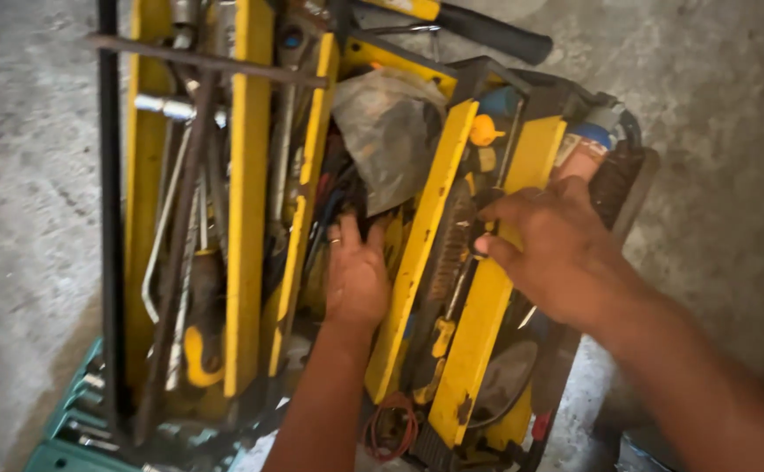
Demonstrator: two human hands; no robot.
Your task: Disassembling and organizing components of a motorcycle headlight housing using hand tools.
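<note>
Reaching down into an opened yellow toolbox (246, 218), the person had both hands among its fold-out trays. The box was a metal cantilever kind, its yellow paint scuffed and grimy, its tiers spread apart over a bare concrete floor (32, 175) and packed with wrenches, rods and other long steel tools. The left hand (356, 275) lay in the deep middle well, fingers loosely spread and pointing away, just below a crumpled grey plastic bag (391, 135); whether it held anything could not be told, since the fingertips sank into dark clutter. The right hand (552, 249) rested on the right-hand yellow tray, its fingers curled around a small dark object whose kind was too blurred to make out. A black-handled tool (491, 33) lay across the top edge of the box, its end cut off by the frame. A loop of red wire (391, 428) sat near the lower end of the trays. At the lower left a green case (72, 419) holding sockets was partly covered by the box and cropped by the picture's border. The floor was grey, stained and rough, in dim light.
</note>
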